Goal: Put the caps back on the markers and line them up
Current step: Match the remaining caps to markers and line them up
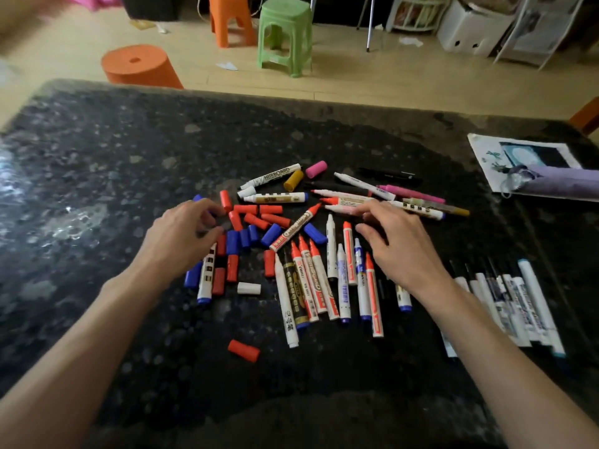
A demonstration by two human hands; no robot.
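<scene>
Speckled black tabletop (113, 150), loose markers (349, 254), green stool (285, 30), tan floor (356, 82)

Printed in black along the white marker (275, 175) lying farthest out, "HITEBOARD"; in red along the slanted red-tipped marker (293, 233), similar whiteboard lettering, only partly legible; other barrel labels too small or blurred to read.
</scene>
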